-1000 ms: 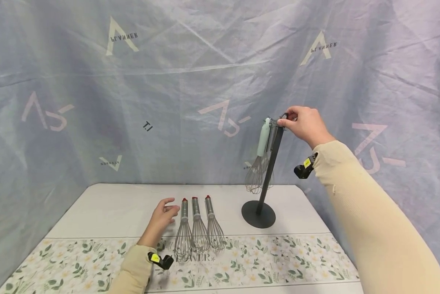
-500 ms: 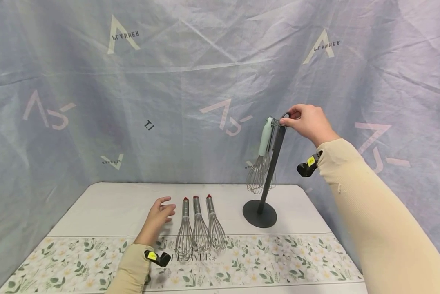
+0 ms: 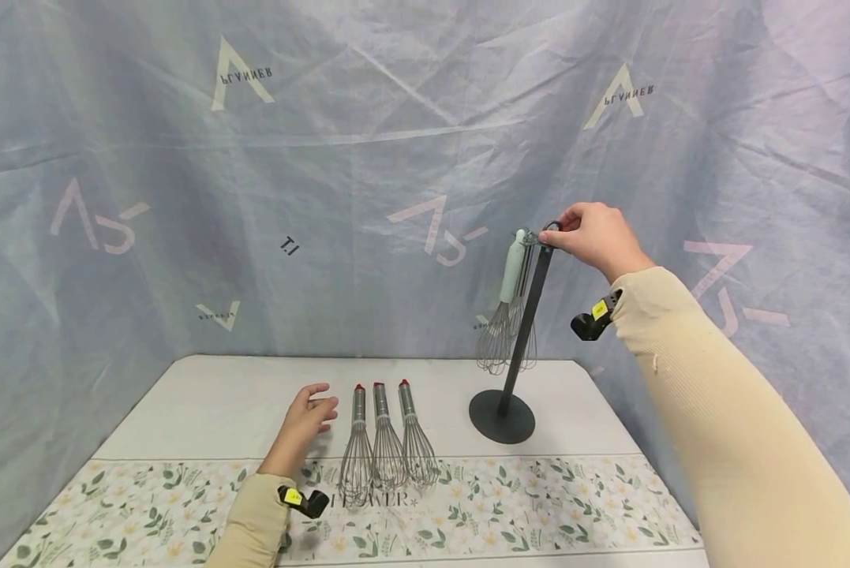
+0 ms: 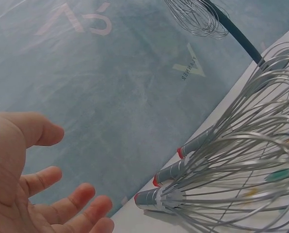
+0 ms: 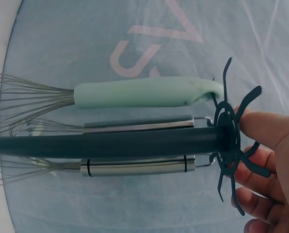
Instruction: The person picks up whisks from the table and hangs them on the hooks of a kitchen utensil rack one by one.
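Counter (image 3: 211, 402): beneath the stand (image 3: 526, 330). My right arm (image 3: 716, 402) is raised and extended to the stand's top. Three red-tipped whisks (image 3: 383, 414) lie left of the stand; a mint-handled whisk (image 5: 139, 92) and two steel-handled whisks (image 5: 139, 168) hang from it. My right hand (image 3: 598, 235) has its fingers pinched on the stand's top; my left hand (image 3: 302, 422), fingers apart, is well left of it.

Dark hook-topped stand (image 3: 526, 331), round base (image 3: 501, 418) flat on the white worktop (image 3: 226, 398), mint-handled whisk (image 3: 513, 272) and two silver-handled whisks (image 5: 135, 168) hanging wires-down from its hooks (image 5: 251, 99), three red-tipped metal whisks (image 3: 381, 401) lying side by side to its left
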A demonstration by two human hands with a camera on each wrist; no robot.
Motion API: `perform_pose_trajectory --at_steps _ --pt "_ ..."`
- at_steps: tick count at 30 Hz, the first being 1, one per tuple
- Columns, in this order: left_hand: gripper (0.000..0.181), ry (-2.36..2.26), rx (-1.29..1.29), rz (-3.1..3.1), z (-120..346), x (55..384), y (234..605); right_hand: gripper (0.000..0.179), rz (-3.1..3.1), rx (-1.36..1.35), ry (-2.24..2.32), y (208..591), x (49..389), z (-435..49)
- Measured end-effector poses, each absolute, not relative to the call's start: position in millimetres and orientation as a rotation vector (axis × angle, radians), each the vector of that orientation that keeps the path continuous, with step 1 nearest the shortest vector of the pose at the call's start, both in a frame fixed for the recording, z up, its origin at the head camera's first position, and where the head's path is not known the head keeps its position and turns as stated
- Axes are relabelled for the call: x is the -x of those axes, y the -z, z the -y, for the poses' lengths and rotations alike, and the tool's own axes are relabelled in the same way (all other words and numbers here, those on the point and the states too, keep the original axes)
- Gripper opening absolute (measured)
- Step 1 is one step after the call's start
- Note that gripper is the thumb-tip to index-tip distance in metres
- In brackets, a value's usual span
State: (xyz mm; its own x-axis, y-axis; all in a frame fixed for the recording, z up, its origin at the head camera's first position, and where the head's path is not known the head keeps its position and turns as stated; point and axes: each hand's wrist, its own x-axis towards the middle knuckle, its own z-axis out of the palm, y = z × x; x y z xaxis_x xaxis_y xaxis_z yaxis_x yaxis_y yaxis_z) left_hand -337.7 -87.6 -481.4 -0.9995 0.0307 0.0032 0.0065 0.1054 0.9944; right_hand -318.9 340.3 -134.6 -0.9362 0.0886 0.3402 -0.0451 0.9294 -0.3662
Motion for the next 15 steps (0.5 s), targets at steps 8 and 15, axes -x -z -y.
perform_pose_trajectory --at_steps 8,15 --pt "0.055 -2.096 -0.021 -2.294 90.9 335.8 483.0 0.056 2.702 0.063 -0.544 136.6 319.9 -339.4" --pt "0.051 -2.107 -0.014 -2.287 90.8 336.5 481.1 0.055 2.7 0.089 -0.55 135.2 318.6 -338.8"
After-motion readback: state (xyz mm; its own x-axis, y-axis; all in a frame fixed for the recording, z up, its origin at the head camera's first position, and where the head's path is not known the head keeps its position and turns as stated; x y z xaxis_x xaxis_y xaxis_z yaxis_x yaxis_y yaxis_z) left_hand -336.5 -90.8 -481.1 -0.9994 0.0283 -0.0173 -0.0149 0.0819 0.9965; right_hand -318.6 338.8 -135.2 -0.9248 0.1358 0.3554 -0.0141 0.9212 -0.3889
